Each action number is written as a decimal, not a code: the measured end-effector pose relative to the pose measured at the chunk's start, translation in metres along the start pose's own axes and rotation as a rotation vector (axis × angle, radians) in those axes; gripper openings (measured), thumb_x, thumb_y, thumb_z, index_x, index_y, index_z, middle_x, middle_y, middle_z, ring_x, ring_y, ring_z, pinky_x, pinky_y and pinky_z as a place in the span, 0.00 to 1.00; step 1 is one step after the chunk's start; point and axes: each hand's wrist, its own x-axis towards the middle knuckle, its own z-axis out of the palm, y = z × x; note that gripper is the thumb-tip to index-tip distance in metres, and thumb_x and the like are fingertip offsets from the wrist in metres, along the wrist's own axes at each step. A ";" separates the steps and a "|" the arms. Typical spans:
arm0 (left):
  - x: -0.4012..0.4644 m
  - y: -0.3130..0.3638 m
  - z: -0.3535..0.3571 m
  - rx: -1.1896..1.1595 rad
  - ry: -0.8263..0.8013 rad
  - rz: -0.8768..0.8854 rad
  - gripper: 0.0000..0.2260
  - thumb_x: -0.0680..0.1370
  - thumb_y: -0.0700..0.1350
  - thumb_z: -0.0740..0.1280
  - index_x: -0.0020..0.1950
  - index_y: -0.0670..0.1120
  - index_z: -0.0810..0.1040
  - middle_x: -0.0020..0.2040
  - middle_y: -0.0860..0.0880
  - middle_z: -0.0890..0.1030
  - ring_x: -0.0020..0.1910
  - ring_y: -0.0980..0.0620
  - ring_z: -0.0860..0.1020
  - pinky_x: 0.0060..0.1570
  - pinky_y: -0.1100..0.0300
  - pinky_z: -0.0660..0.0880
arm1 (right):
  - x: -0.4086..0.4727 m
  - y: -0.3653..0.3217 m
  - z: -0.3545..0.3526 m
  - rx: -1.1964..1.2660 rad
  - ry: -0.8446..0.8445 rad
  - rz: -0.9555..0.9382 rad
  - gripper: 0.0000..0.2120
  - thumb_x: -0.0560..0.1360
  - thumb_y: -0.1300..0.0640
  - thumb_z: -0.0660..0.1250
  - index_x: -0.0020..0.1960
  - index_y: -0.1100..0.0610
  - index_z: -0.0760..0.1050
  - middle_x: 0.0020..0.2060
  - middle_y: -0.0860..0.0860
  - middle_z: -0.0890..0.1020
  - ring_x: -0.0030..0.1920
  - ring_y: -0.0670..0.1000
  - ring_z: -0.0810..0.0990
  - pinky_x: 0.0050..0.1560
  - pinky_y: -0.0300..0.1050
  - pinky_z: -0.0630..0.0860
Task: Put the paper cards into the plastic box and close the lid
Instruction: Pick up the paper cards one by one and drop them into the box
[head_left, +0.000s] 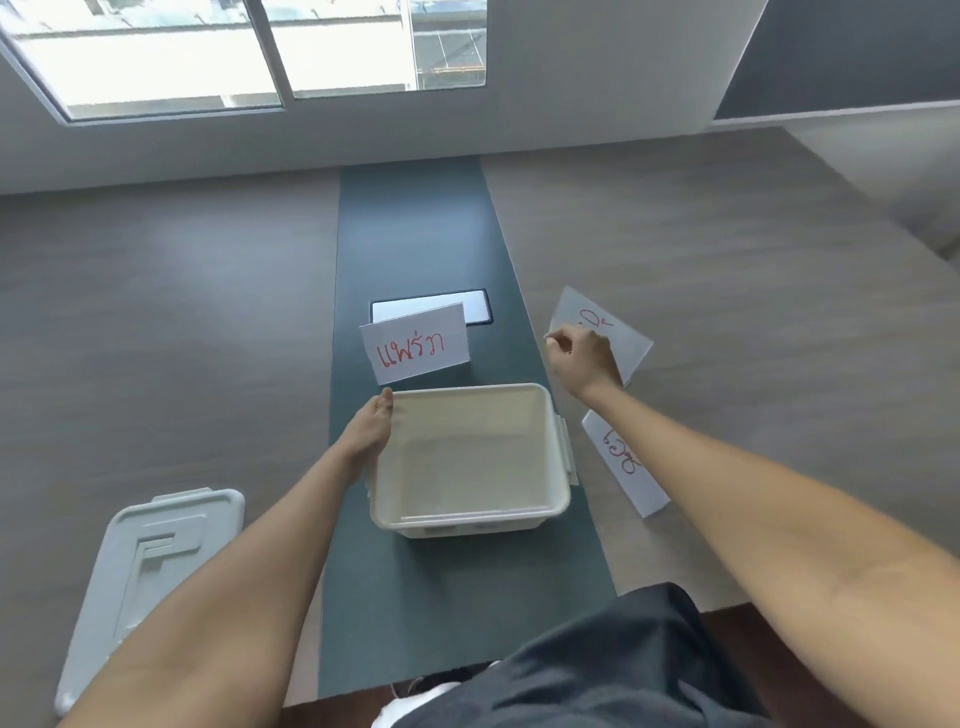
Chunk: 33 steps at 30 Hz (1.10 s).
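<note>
A cream plastic box stands open and empty on the dark green strip of the table. My left hand grips its left rim. Three white folded paper cards with red writing stand around it: one just behind the box, one to its right, one at the far right. My right hand pinches the near edge of that far right card. The pale grey lid lies flat on the table at the near left.
The table has wood-grain sides and a green centre strip with a black-framed hatch behind the middle card. A window and a wall lie beyond the far edge. My dark clothing shows at the bottom.
</note>
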 end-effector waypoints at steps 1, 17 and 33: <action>-0.002 0.007 0.004 0.012 -0.008 0.002 0.31 0.78 0.71 0.50 0.67 0.51 0.73 0.65 0.47 0.79 0.66 0.45 0.76 0.70 0.41 0.70 | -0.001 0.009 -0.003 -0.066 0.026 0.014 0.12 0.79 0.58 0.62 0.56 0.59 0.82 0.56 0.58 0.83 0.59 0.59 0.79 0.55 0.49 0.76; 0.006 0.031 0.034 -0.002 -0.041 0.050 0.20 0.84 0.61 0.50 0.64 0.50 0.72 0.65 0.44 0.77 0.65 0.43 0.76 0.70 0.41 0.70 | -0.046 0.072 -0.039 -0.508 -0.410 0.508 0.17 0.77 0.63 0.66 0.65 0.63 0.74 0.66 0.59 0.77 0.62 0.61 0.80 0.52 0.49 0.76; -0.010 0.020 0.024 0.011 0.001 0.016 0.29 0.82 0.65 0.49 0.73 0.47 0.70 0.69 0.46 0.75 0.70 0.43 0.72 0.72 0.41 0.67 | 0.046 -0.047 -0.066 -0.287 -0.197 -0.011 0.12 0.80 0.54 0.63 0.62 0.54 0.77 0.59 0.57 0.82 0.57 0.60 0.82 0.56 0.51 0.79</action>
